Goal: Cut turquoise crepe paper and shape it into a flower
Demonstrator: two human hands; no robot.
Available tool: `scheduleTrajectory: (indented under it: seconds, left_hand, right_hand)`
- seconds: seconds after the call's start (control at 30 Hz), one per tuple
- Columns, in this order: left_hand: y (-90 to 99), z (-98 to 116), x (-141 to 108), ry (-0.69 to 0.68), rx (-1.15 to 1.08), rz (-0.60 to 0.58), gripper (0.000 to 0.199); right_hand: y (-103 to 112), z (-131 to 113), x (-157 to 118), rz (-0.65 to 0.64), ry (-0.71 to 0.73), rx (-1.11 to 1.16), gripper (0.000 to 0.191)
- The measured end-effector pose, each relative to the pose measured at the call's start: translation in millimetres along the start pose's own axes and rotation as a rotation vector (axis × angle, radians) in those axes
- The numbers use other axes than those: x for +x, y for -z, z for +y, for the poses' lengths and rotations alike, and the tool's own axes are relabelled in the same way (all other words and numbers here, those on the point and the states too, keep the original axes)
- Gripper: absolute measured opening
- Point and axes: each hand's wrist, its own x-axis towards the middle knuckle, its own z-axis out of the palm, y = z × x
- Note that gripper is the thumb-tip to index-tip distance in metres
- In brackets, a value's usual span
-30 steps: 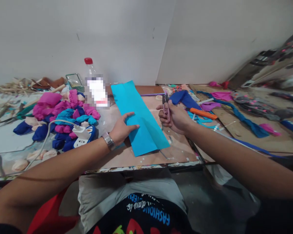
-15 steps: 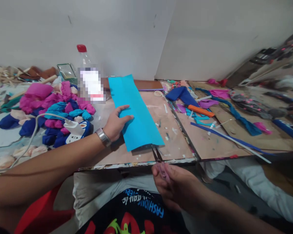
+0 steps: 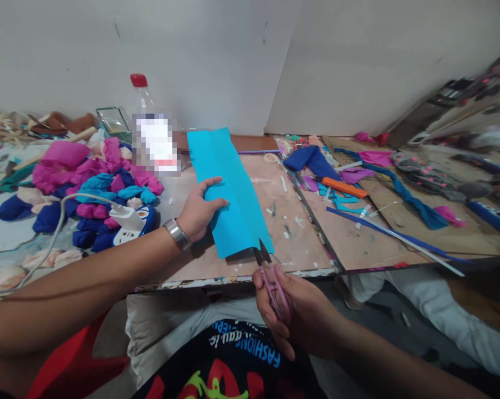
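A long bright blue sheet [image 3: 231, 194] lies on the brown work board [image 3: 291, 244], its near edge raised a little. My left hand [image 3: 200, 210] rests on the sheet's left side, thumb and forefinger spread apart. Small pink-handled scissors [image 3: 275, 291] are in my right hand [image 3: 295, 310], at the table's front edge. Their dark blades stand apart at the near edge of the sheet, one of them over the blue surface.
Pink and blue fabric pieces [image 3: 67, 166] and a power socket [image 3: 129, 227] lie at the left. Behind stands a red-capped bottle [image 3: 144, 97]. An orange-handled tool [image 3: 343, 187] and blue strips lie right. Another person's hand is not clearly visible.
The scissors have moved up onto the near edge of the sheet, with their handles spread wider. The sheet's near right corner has shifted left. My left hand has barely moved.
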Motion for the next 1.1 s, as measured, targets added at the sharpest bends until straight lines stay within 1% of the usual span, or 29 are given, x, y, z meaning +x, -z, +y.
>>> scheduleTrajectory:
  seconds: [0.2,0.33,0.4,0.53,0.63,0.7,0.73,0.77,0.83,0.87,0.93,1.03,1.1]
  left_hand:
    - [1.4,-4,2,-0.043,0.038,-0.009,0.07]
    - [2.4,-7,3,-0.07,0.04,-0.005,0.074]
    - [3.5,-8,5,-0.081,0.042,0.005,0.081]
    - [6.2,-13,9,-0.123,-0.008,0.043,0.105]
    - [5.6,-12,10,-0.13,-0.067,0.028,0.111]
    - [3.3,-9,8,-0.096,-0.105,0.028,0.107]
    - [1.9,-6,6,-0.07,-0.13,0.039,0.1]
    - [0.4,-3,4,-0.026,-0.156,0.026,0.089]
    - [-2.1,2,-1,0.104,-0.197,0.01,0.061]
    - [-3.1,5,-3,0.163,-0.222,0.001,0.051]
    - [-4.6,8,-8,0.224,-0.268,-0.075,0.045]
    - [-6.6,9,-14,0.28,-0.284,-0.208,0.047]
    - [-8.0,7,-16,0.317,-0.278,-0.27,0.046]
  right_hand:
    - [-1,-1,4,0.028,0.028,-0.01,0.039]
    - [-2,1,5,0.059,0.038,0.008,0.039]
    - [-2,2,5,0.074,0.038,0.014,0.04]
    - [-1,6,6,0.093,0.058,0.026,0.04]
    - [-1,9,7,0.105,0.048,0.022,0.04]
    - [-3,11,6,0.122,0.043,0.018,0.041]
    - [-4,12,6,0.128,0.045,0.013,0.042]
    - [-6,12,6,0.134,0.05,0.002,0.043]
    - [-9,13,6,0.146,0.065,-0.033,0.049]
    - [-10,14,7,0.156,0.076,-0.054,0.052]
    - [-12,15,7,0.186,0.102,-0.087,0.058]
    - [-13,16,9,0.22,0.139,-0.106,0.06]
    - [-13,17,9,0.224,0.161,-0.101,0.059]
